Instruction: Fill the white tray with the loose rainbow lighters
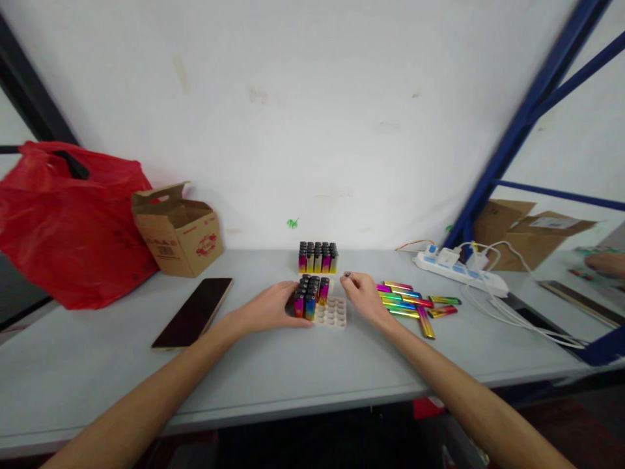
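Observation:
A white tray (336,314) with round slots stands on the table, its left part filled with upright black-topped lighters (305,296). My left hand (273,306) is wrapped round the left side of this tray, thumb along the front and fingers behind the lighters. Just right of the tray, my right hand (362,293) is closed in a pinch on a small dark-tipped object, likely a lighter, mostly hidden by the fingers. Behind the tray stands a full block of lighters (317,258). Several shiny coloured lighter sleeves (426,322) lie loose to the right of my right hand.
A dark phone (194,314), a cardboard box (180,234) and a red bag (78,228) are on the left. To the right lie a white power strip (461,273) with cables and brown packaging (527,234). Another person's hand (605,265) shows at the far right.

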A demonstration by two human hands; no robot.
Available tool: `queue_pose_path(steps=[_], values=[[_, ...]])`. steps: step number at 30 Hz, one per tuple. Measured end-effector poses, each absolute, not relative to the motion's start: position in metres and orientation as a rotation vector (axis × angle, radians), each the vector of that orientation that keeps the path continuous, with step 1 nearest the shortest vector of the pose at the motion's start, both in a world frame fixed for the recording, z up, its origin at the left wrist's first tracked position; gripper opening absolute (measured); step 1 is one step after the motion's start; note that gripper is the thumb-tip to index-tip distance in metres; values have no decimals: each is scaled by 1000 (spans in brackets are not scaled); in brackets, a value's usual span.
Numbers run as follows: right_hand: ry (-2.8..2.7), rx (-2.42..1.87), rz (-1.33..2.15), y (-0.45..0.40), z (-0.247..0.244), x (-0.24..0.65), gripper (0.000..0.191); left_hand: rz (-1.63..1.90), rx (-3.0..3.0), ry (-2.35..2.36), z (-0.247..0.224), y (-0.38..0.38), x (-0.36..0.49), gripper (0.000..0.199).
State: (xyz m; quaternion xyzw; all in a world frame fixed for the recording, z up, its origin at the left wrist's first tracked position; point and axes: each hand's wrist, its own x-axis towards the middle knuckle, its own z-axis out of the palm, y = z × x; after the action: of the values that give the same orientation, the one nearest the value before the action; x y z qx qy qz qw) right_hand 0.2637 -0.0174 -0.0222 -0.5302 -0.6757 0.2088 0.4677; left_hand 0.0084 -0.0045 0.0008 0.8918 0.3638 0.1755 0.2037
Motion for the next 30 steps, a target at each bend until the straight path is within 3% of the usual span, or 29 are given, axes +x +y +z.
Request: queue_pose_path(steps=[8, 14, 24, 30], values=[[-1810, -1202, 592, -30, -8, 268, 41, 515, 2480, 998, 2, -6, 9, 71], [-2150, -1122, 216, -38, 4, 274, 44, 500, 2491, 1024, 1, -5, 10, 72], [-2205, -1158, 259, -38, -3, 269, 43, 508, 2509, 1016, -2, -4, 9, 74], [-2381, -1224, 60, -37, -11, 259, 37, 511, 2529, 1050, -2, -5, 9, 75]])
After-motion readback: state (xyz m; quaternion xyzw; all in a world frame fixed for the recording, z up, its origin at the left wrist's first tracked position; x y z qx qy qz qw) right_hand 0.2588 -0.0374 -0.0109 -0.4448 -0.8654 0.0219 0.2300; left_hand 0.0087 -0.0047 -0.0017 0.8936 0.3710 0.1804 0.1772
